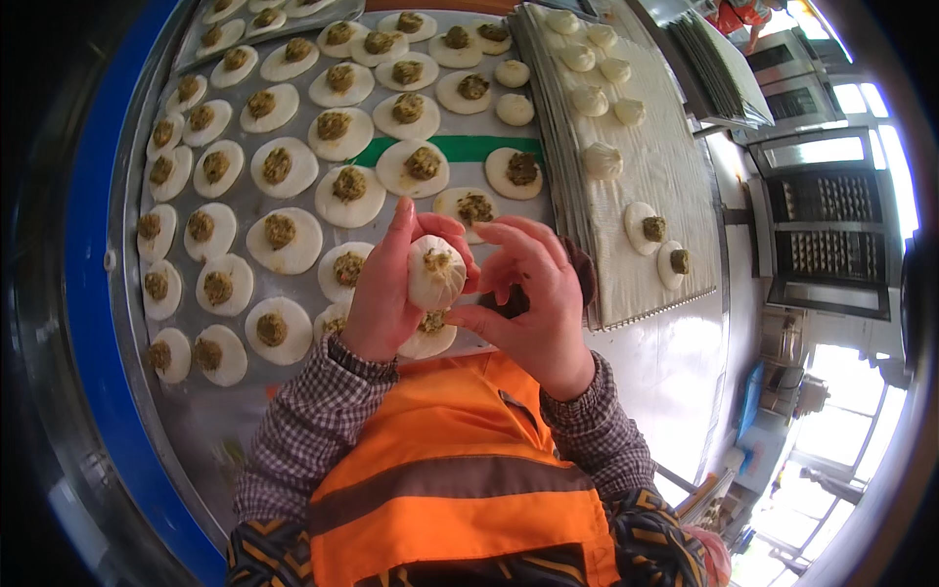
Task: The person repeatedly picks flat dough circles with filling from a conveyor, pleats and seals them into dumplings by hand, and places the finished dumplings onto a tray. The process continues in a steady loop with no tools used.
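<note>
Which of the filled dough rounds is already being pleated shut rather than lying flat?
The bun held up in the left hand, with the right hand beside it. It is gathered round its filling; the others lie flat on the table.

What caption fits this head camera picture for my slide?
Left hand cups a half-pleated bun beside the right hand, above filled dough rounds.

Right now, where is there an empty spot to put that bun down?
The lined tray on the right has bare cloth between the pleated buns at its far end and the two filled rounds near its front. The steel table nearer than the tray is bare too. Left of the tray is crowded: filled dough rounds sit close together.
</note>
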Demonstrator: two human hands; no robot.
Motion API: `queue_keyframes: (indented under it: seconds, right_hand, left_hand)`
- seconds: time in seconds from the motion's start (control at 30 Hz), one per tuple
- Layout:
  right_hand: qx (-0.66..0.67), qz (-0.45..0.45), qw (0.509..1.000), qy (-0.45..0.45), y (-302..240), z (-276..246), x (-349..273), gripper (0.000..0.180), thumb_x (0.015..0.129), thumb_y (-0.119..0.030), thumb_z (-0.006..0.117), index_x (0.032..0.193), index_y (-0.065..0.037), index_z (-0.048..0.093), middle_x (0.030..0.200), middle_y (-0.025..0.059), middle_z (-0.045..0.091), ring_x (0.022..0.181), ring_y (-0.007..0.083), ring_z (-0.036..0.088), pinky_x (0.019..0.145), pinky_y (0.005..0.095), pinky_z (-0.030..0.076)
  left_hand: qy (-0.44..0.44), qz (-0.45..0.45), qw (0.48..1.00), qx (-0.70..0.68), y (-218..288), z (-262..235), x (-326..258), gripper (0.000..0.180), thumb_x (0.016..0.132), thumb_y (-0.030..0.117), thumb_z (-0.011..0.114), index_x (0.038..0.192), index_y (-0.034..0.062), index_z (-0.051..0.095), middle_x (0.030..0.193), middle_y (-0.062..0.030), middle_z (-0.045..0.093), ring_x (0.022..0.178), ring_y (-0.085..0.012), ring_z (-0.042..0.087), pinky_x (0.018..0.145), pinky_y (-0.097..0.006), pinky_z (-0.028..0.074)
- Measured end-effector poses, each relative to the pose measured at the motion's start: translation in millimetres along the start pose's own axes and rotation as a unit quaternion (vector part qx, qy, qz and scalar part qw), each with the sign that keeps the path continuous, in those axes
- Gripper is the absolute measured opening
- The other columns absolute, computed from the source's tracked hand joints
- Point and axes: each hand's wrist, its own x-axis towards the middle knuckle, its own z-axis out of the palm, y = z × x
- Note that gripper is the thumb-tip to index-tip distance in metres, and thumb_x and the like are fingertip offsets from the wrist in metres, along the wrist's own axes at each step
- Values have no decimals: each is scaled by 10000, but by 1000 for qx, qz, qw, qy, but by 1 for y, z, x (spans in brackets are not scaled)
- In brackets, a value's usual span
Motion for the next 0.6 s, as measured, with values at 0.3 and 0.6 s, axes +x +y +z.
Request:
queue_keyframes:
  seconds: [0.3,0.6]
  right_hand:
    - [-9,52,998,-27,11,-29,6,708,654,-93,855,1294,-64,555,1232,136,548,731,156,612,627,271,524]
    - [84,71,994,-15,49,-86,18,680,712,-32,825,1320,-58,523,1221,67,583,1006,146,630,748,260,541]
  left_hand:
    - [61,-15,997,42,-7,33,26,594,1029,526,345,1335,20,400,939,-95,627,968,-179,642,829,-319,558]
    - [-21,76,991,109,-17,62,65,616,1032,507,360,1453,58,347,1236,-126,562,1160,-200,557,988,-354,460]
